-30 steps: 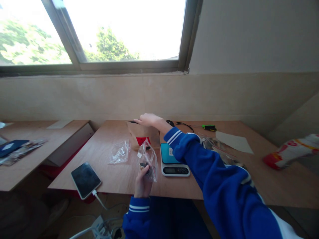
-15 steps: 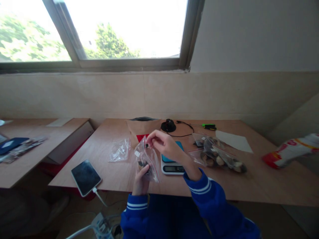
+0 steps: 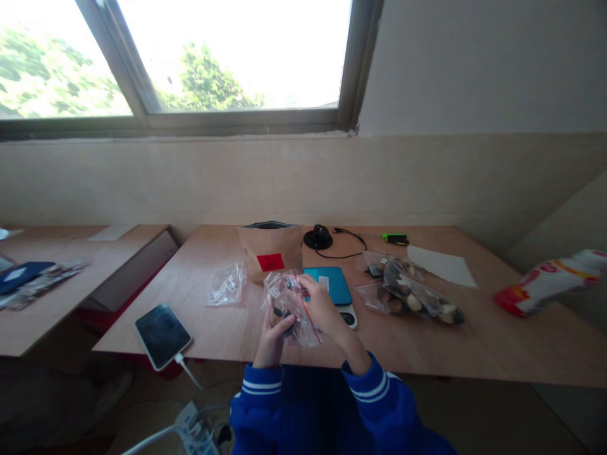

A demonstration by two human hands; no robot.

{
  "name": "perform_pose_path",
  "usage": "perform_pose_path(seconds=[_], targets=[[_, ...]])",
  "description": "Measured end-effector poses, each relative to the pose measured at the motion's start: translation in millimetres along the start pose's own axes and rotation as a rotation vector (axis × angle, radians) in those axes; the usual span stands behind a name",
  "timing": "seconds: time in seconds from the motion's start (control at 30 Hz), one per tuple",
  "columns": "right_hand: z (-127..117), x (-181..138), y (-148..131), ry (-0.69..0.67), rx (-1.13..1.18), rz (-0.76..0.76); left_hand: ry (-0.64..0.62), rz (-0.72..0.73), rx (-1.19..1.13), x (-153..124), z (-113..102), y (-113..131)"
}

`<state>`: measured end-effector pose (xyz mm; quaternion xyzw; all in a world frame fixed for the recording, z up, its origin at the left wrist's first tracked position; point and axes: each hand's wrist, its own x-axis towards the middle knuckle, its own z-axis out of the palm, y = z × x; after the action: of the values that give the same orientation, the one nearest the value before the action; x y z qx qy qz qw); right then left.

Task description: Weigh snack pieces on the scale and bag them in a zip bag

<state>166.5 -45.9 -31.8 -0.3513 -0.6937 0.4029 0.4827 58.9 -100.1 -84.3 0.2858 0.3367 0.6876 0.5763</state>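
Note:
A clear zip bag (image 3: 303, 330) with dark pieces inside is held above the table's front edge. My left hand (image 3: 271, 335) is closed around its lower left part, thumb across the front. My right hand (image 3: 320, 306) pinches the bag's red-striped top edge. Behind my right hand lies a kitchen scale (image 3: 339, 284) with a blue top, its display partly covered by the hand. A brown paper pouch (image 3: 246, 249) with a red label stands open behind the bag.
Filled zip bags (image 3: 412, 300) lie right of the scale, near a white sheet (image 3: 443, 265) and a red-and-white bottle (image 3: 545, 284). On the left are flat clear bags (image 3: 225, 287) and a charging phone (image 3: 164, 335). A black stand (image 3: 318, 237) with a cable sits at the back.
My right hand has come down and taken hold of the bag's top edge. The bag has tilted to the right, and more of the pouch and the scale's blue top shows.

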Motion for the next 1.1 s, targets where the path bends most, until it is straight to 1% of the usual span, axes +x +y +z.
perform_pose_path(seconds=[0.13, 0.23, 0.27, 0.33, 0.4, 0.43, 0.53, 0.6, 0.63, 0.67, 0.73, 0.8, 0.83, 0.9, 0.97, 1.03, 1.1], targets=[[-6.5, 1.4, 0.8, -0.041, -0.078, 0.018, 0.049, -0.019, -0.038, 0.8, -3.0, 1.2], [-21.9, 17.4, -13.1, -0.081, -0.119, -0.040, 0.138, 0.000, -0.094, 0.5, -7.8, 4.3], [-27.2, 27.1, -19.6, -0.062, -0.128, -0.072, 0.162, 0.008, -0.099, 0.2, -9.8, 5.5], [-34.2, 52.7, -32.2, 0.034, -0.141, -0.156, 0.180, 0.014, -0.097, -0.6, -13.8, 7.5], [-33.6, 83.4, -41.1, 0.109, -0.166, -0.253, 0.177, 0.006, -0.095, -1.5, -16.6, 8.4], [-30.6, 98.8, -43.3, 0.104, -0.191, -0.298, 0.178, 0.002, -0.095, -1.9, -17.2, 8.4], [-17.2, 136.7, -41.5, -0.047, -0.382, -0.374, 0.197, -0.009, -0.087, -3.2, -17.5, 8.0], [-11.4, 149.5, -37.1, -0.141, -0.535, -0.387, 0.205, -0.015, -0.082, -3.7, -17.8, 8.1], [-10.9, 151.6, -35.1, -0.152, -0.583, -0.391, 0.203, -0.015, -0.080, -3.6, -18.4, 8.4], [-12.0, 150.7, -33.8, -0.139, -0.601, -0.398, 0.200, -0.011, -0.080, -3.3, -19.0, 8.8], [-18.3, 140.6, -33.1, -0.072, -0.550, -0.424, 0.192, -0.009, -0.092, -2.0, -20.4, 9.7], [-26.9, 120.6, -33.9, 0.007, -0.418, -0.430, 0.191, -0.028, -0.126, 0.3, -20.6, 10.7], [-30.8, 107.4, -34.2, 0.034, -0.329, -0.407, 0.193, -0.042, -0.150, 1.8, -20.0, 11.2], [-35.1, 76.8, -32.8, 0.049, -0.121, -0.298, 0.201, -0.047, -0.185, 5.5, -17.1, 12.3], [-33.7, 44.7, -28.0, -0.029, 0.077, -0.130, 0.195, -0.030, -0.183, 9.7, -12.4, 13.4], [-27.1, 16.8, -19.8, -0.116, 0.146, 0.009, 0.168, 0.005, -0.139, 14.2, -7.0, 14.4], [-17.9, -3.0, -9.2, -0.107, 0.169, 0.096, 0.124, 0.054, -0.050, 18.7, -2.2, 15.6]])
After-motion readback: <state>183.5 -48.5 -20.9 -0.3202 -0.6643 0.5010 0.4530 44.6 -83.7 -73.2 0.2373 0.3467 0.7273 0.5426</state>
